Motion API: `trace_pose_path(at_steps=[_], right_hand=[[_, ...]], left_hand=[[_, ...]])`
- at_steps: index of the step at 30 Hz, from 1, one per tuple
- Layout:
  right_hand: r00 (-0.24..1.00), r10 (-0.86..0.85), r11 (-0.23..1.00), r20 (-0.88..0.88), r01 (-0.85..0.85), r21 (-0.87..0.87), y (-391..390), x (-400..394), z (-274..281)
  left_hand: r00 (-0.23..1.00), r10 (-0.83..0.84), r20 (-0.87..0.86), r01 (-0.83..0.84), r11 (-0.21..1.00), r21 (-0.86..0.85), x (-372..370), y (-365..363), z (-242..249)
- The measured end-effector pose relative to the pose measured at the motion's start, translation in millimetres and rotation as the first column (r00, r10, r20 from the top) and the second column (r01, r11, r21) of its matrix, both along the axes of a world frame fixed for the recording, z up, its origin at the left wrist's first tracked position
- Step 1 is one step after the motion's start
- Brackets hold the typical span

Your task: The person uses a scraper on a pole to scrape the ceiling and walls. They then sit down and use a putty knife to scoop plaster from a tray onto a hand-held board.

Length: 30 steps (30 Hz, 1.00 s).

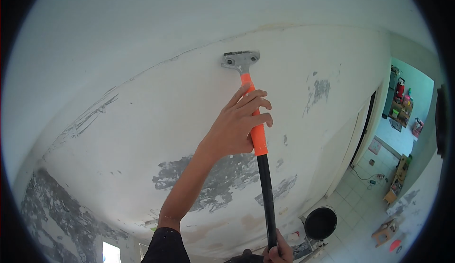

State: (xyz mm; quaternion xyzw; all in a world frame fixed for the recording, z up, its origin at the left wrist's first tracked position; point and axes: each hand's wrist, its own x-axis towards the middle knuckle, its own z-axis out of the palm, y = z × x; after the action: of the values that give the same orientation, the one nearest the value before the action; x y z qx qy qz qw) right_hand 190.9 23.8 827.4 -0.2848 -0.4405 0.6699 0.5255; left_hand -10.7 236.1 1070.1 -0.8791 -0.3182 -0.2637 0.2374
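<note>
A long-handled wall scraper stands almost upright before me, with a grey metal head point(241, 60), an orange grip point(259, 137) and a black shaft point(266, 192). The scraper's head is against or very near the upper part of the white wall point(180, 106). My left hand point(234, 125) holds the orange grip loosely, thumb behind it and fingers curling over the front. Lower down, at the bottom edge of the view, my right hand point(279, 249) is closed around the black shaft; part of this hand is cut off.
Grey patches point(215, 180) show where the wall's paint is gone. A black bucket point(320, 223) stands at lower right, near a wooden stool point(385, 232) on the tiled floor point(348, 201). A doorway at right opens onto another room with a shelf point(403, 113).
</note>
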Motion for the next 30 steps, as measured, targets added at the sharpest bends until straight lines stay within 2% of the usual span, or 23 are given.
trace_pose_path(at_steps=[4, 5, 6, 7, 8, 9, 10, 11, 13, 14, 16, 17, 18, 19, 20, 21, 22, 23, 25, 27, 28, 30], right_hand=[[0.998, 0.01, 1.0, 0.056, -0.012, 0.026, 10.1, 2.6, 9.4], [0.999, 0.035, 0.996, 0.017, -0.037, 0.082, 13.6, 0.1, 8.5], [0.998, 0.063, 0.989, -0.02, -0.06, 0.138, 15.9, -3.4, 6.4], [0.998, 0.061, 0.989, -0.028, -0.057, 0.134, 15.0, -8.9, 2.6], [0.997, 0.067, 0.987, -0.031, -0.062, 0.149, 13.2, -17.2, -2.0], [0.997, 0.069, 0.984, -0.034, -0.062, 0.167, 13.7, -25.7, -4.1], [0.998, 0.056, 0.985, -0.043, -0.048, 0.168, 15.5, -34.9, -3.7], [0.994, 0.108, 0.985, -0.027, -0.104, 0.135, 15.2, -44.5, -2.3], [0.987, 0.16, 0.983, -0.015, -0.158, 0.092, 9.4, -61.4, 5.4], [0.974, 0.226, 0.972, -0.021, -0.224, 0.066, 7.9, -69.9, 11.9], [0.957, 0.288, 0.957, -0.037, -0.287, 0.039, 12.8, -78.3, 13.1], [0.949, 0.308, 0.935, 0.062, -0.314, 0.165, 24.3, -83.0, 4.0], [0.936, 0.312, 0.893, 0.162, -0.347, 0.285, 35.6, -86.3, -3.7], [0.919, 0.253, 0.891, 0.301, -0.343, 0.299, 56.4, -82.8, 5.6], [0.978, 0.161, 0.929, 0.132, -0.195, 0.314, 75.2, -82.6, 28.1], [0.982, -0.168, 0.831, 0.087, 0.094, 0.548, 102.6, -89.9, 39.2], [0.915, -0.393, 0.652, 0.093, 0.206, 0.73, 121.7, -78.7, 85.8], [0.838, -0.544, 0.468, 0.036, 0.268, 0.842, 144.0, -82.6, 108.1], [0.66, -0.751, 0.146, 0.0, 0.167, 0.975, 178.4, -90.6, 151.9], [0.633, -0.769, -0.007, -0.093, 0.137, 0.99, 199.3, -102.4, 185.6], [0.625, -0.775, -0.007, -0.095, 0.142, 0.99, 213.9, -112.7, 196.3], [0.741, -0.65, -0.26, -0.167, -0.011, 0.965, 243.1, -133.7, 203.7]], left_hand=[[0.997, -0.035, 0.067, 0.031, 0.998, 0.063, 0.3, 1.9, -10.1], [0.954, -0.04, 0.298, 0.021, 0.998, 0.067, 5.0, -1.4, -18.4], [0.858, -0.041, 0.512, 0.008, 0.998, 0.067, 9.9, -6.2, -28.9], [0.652, -0.074, 0.755, 0.187, 0.98, -0.066, 15.6, -12.2, -47.9], [0.384, -0.031, 0.923, 0.391, 0.911, -0.132, 18.9, -20.9, -68.7], [0.165, 0.095, 0.982, 0.672, 0.718, -0.183, 18.5, -39.1, -79.1], [-0.008, 0.291, 0.957, 0.883, 0.451, -0.13, 15.4, -56.3, -86.7], [0.001, 0.296, 0.955, 0.887, 0.442, -0.138, 10.6, -64.9, -95.4], [0.11, 0.327, 0.939, 0.975, 0.15, -0.167, -0.1, -79.9, -108.7], [0.115, 0.331, 0.937, 0.975, 0.144, -0.171, -7.3, -83.9, -113.2], [0.108, 0.318, 0.942, 0.952, 0.24, -0.19, -23.5, -88.8, -117.5], [0.114, 0.322, 0.94, 0.951, 0.237, -0.197, -29.2, -94.5, -113.0], [0.09, 0.365, 0.927, 0.938, 0.283, -0.202, -33.6, -102.8, -106.0], [0.063, 0.405, 0.912, 0.921, 0.328, -0.209, -38.9, -110.5, -99.3], [0.071, 0.41, 0.909, 0.921, 0.323, -0.218, -46.8, -116.8, -94.0], [0.09, 0.444, 0.891, 0.913, 0.321, -0.253, -55.3, -123.2, -89.4], [0.107, 0.475, 0.873, 0.904, 0.319, -0.284, -61.8, -129.7, -84.2], [0.151, 0.496, 0.855, 0.886, 0.315, -0.34, -63.3, -138.6, -74.1], [0.178, 0.513, 0.84, 0.869, 0.318, -0.379, -70.5, -152.2, -60.5], [0.205, 0.517, 0.831, 0.841, 0.341, -0.42, -76.9, -160.4, -52.0], [0.215, 0.516, 0.829, 0.842, 0.332, -0.425, -78.3, -161.8, -47.6], [0.205, 0.491, 0.847, 0.843, 0.352, -0.407, -83.8, -167.2, -40.9]])
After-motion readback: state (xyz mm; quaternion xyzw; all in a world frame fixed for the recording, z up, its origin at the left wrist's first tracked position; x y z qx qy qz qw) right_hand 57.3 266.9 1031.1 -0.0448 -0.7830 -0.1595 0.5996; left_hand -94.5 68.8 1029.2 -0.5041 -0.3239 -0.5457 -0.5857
